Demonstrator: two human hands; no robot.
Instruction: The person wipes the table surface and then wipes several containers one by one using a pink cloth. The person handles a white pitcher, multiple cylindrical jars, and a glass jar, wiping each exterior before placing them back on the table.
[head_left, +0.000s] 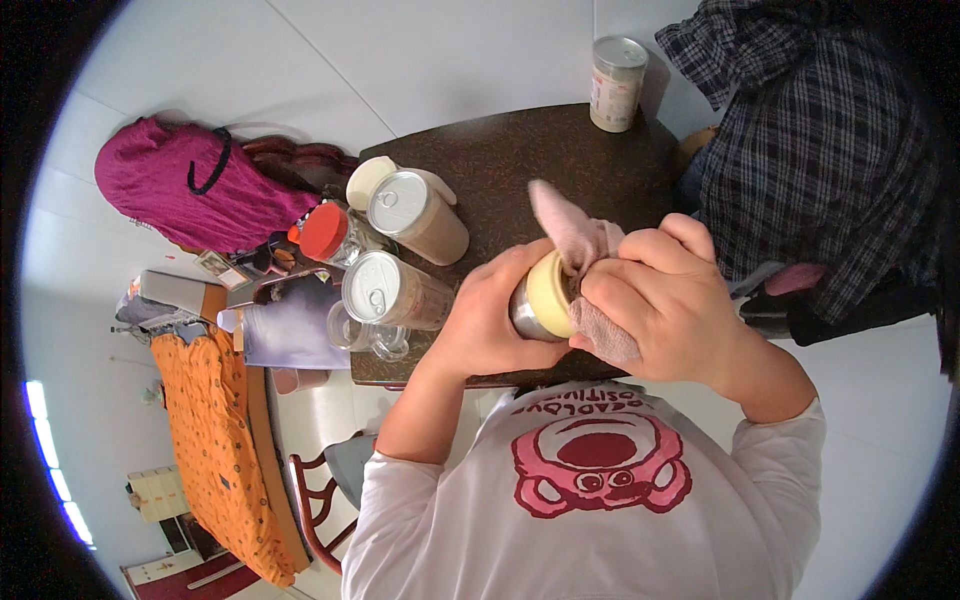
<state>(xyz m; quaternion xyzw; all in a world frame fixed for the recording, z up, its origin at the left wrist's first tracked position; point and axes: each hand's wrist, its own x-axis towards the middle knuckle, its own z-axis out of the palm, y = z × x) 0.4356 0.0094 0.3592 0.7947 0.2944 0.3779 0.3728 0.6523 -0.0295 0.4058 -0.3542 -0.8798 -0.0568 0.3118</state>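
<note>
My left hand is wrapped around a metal cup with a pale yellow collar, tilted with its mouth toward my right hand. My right hand grips a pink cloth and presses it at the cup's mouth. One end of the cloth sticks up above the fingers, and another part bulges out below them. The cup's inside is mostly hidden by the cloth and fingers. Both hands are above the near part of a dark wooden table.
Left of my hands stand two ring-pull canisters, a red-lidded jar, a cream-coloured lid and a clear glass cup. Another canister stands at the far corner. Plaid clothing hangs at the right; a chair is lower left.
</note>
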